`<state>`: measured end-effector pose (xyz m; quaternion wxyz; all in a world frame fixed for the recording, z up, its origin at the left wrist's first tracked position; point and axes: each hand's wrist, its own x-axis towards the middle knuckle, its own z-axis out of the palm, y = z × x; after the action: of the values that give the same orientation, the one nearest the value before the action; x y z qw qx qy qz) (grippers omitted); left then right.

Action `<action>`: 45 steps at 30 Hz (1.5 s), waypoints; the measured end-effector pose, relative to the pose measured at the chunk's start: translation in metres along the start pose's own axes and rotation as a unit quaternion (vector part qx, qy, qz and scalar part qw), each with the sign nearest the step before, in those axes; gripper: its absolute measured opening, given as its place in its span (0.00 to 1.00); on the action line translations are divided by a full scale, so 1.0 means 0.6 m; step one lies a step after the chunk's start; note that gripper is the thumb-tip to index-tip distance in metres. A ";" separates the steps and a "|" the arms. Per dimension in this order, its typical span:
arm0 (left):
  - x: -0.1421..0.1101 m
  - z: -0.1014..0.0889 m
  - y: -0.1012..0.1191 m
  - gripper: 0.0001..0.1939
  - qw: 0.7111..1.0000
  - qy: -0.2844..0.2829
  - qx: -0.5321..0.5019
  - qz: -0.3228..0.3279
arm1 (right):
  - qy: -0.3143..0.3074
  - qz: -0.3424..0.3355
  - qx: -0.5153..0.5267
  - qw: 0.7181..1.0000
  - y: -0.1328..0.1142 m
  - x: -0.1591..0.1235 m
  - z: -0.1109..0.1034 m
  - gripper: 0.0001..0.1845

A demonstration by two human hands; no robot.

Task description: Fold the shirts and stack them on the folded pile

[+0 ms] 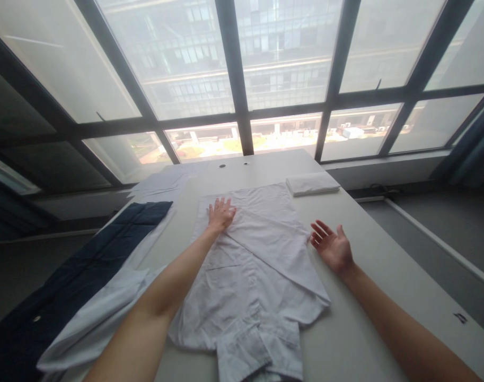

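Note:
A white button-up shirt [261,239] lies front up with its collar [257,350] toward me. Its right side is folded diagonally inward. My left hand [221,214] rests flat with spread fingers on the far left part of the shirt. Just off the shirt's right edge, my right hand [332,248] is held palm up, fingers apart and nothing in it. A white sleeve [102,313] stretches out to the left beneath my left forearm.
The white table [369,286] reaches toward tall windows. A folded white cloth [312,183] lies at the far right. Dark navy trousers or similar garment [86,260] run along the left edge, with more pale fabric [158,183] behind. Two round holes sit at the far end.

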<state>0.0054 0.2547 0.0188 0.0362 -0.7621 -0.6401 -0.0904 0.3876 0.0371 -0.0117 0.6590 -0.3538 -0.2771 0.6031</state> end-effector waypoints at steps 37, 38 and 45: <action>-0.494 -0.199 -0.237 0.18 0.969 0.192 -0.139 -0.063 | -0.008 -0.010 -0.021 1.000 0.019 -0.017 0.015 0.20; -0.505 -0.196 -0.250 0.17 0.969 0.204 -0.121 -0.067 | -0.003 -0.008 -0.021 1.000 0.019 -0.016 0.012 0.20; -0.549 -0.178 -0.337 0.20 0.970 0.184 0.008 -0.156 | 0.008 -0.001 -0.043 0.999 0.023 -0.010 -0.001 0.18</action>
<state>-0.2572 -0.0467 0.0505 0.1449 -0.6225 -0.7343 -0.2288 0.3790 0.0316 -0.0228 0.6459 -0.3861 -0.2979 0.5873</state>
